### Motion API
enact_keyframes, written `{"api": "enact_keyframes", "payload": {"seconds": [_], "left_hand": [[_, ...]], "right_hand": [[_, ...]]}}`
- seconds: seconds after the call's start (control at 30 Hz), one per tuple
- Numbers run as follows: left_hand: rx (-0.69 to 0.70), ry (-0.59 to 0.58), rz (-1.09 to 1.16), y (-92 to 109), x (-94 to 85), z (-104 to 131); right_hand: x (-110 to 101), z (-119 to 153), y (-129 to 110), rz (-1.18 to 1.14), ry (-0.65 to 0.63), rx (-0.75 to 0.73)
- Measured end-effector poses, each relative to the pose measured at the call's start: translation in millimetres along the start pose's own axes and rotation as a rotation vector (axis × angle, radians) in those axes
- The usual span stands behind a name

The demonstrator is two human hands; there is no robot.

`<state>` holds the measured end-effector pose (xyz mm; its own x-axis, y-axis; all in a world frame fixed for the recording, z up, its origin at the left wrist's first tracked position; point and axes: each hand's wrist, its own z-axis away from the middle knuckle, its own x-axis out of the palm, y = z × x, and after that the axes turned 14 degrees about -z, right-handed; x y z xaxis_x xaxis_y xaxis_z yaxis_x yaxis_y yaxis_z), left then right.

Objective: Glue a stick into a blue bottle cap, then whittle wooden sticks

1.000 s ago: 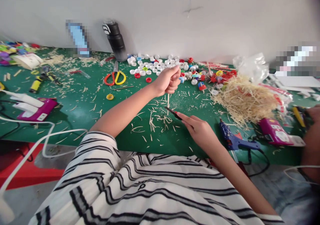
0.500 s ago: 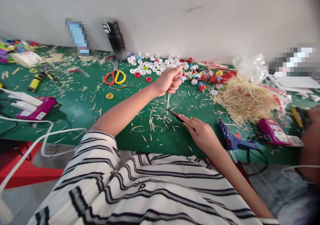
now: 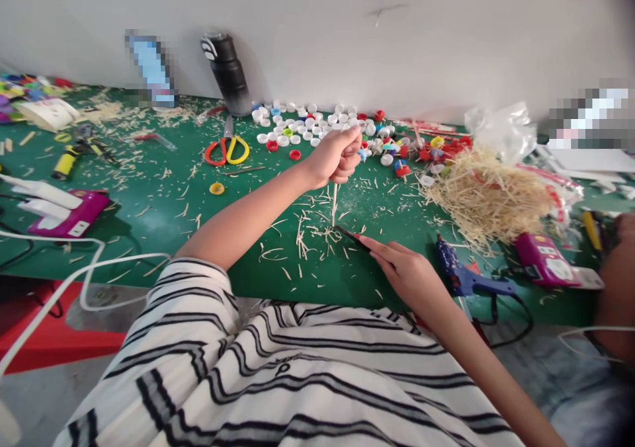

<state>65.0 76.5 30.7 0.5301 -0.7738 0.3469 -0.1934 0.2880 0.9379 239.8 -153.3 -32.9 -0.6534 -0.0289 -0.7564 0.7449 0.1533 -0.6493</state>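
Note:
My left hand (image 3: pixel 342 156) is closed in a fist around a thin wooden stick (image 3: pixel 335 203), which points down to the green table. In my right hand (image 3: pixel 404 268) is a slim dark knife (image 3: pixel 351 237) with a bit of red on it. The knife's tip is at the stick's lower end; whether they touch is hard to make out. Curled wood shavings (image 3: pixel 301 239) lie on the table around the stick's end.
Bottle caps (image 3: pixel 307 128) spread along the wall beside a black bottle (image 3: pixel 229 73) and scissors (image 3: pixel 227 151). At right are a heap of thin wood strips (image 3: pixel 489 199), a blue glue gun (image 3: pixel 471 278), a purple power socket (image 3: pixel 543 260) and another person's arm (image 3: pixel 618 288).
My right hand has drawn the knife slightly down and to the right, toward the stick's lower end. My left hand keeps its hold on the stick, almost still.

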Motion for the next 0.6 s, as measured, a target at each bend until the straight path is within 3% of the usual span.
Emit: {"api": "enact_keyframes", "payload": {"seconds": [0.3,0.43,0.6], "left_hand": [[-0.029,-0.071,-0.036,6,11.2,4],[-0.047,-0.061,-0.035,7,11.5,5],[-0.026,-0.052,-0.016,4,3.9,1]], "right_hand": [[-4,-15,1,0.019,0.099,-0.138],[-3,-32,-4,0.113,0.119,-0.136],[-4,-37,-6,0.007,0.086,-0.106]]}}
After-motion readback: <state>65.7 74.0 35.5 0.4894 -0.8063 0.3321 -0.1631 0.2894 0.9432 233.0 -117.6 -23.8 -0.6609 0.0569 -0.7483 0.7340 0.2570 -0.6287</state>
